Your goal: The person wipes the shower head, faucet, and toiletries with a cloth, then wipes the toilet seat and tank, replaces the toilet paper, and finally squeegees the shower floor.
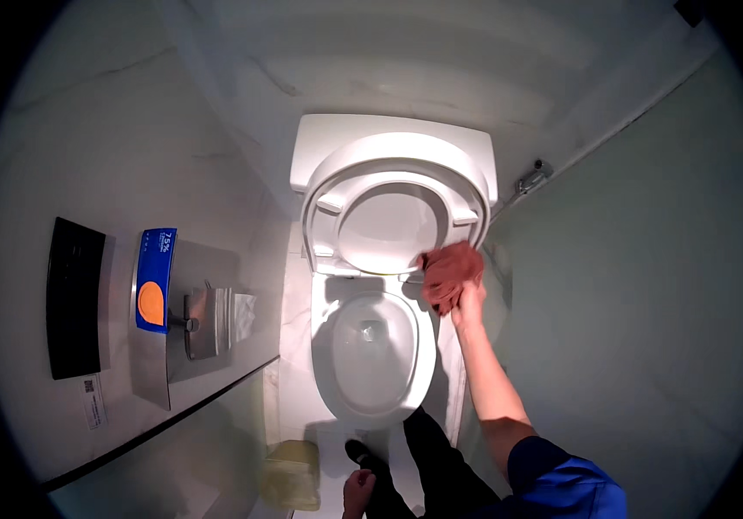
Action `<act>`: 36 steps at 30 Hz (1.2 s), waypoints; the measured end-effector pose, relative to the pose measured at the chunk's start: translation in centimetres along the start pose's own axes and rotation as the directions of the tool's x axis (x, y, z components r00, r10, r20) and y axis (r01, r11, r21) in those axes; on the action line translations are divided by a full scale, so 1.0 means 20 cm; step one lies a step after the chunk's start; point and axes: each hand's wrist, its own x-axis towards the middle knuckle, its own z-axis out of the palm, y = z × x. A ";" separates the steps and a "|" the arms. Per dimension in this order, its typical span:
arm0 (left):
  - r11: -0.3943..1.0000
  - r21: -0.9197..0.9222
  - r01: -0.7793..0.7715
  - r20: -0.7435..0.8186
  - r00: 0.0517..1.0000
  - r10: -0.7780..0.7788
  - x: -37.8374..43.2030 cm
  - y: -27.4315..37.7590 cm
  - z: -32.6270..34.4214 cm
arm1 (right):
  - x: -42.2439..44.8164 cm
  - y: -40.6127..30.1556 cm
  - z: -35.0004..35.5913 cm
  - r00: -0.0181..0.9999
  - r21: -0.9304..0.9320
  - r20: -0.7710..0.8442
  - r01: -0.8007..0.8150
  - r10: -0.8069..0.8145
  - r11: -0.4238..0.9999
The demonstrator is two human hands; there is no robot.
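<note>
A crumpled reddish-brown cloth [452,276] is gripped in my right hand [468,305], at the right hinge end of the raised toilet seat [358,175]. Both seat and lid stand up against the white cistern [326,133]. Below them the white toilet bowl [426,363] is uncovered, with its rim in view. My left hand [359,488] hangs low near my legs, away from the toilet. Its fingers are curled, and I see nothing in them.
On the left wall are a black panel [76,298], a metal shelf with a blue packet [158,259], and a toilet paper holder [209,324]. A yellowish bin [291,477] stands at lower left. A metal valve [533,178] sits right of the cistern, beside a partition [618,259].
</note>
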 end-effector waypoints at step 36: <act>0.949 -0.284 0.133 -0.052 0.987 -0.154 0.21 0.02 0.08 | 0.10 0.91 -0.08 0.915 -0.811 0.172 0.343 -0.366 0.475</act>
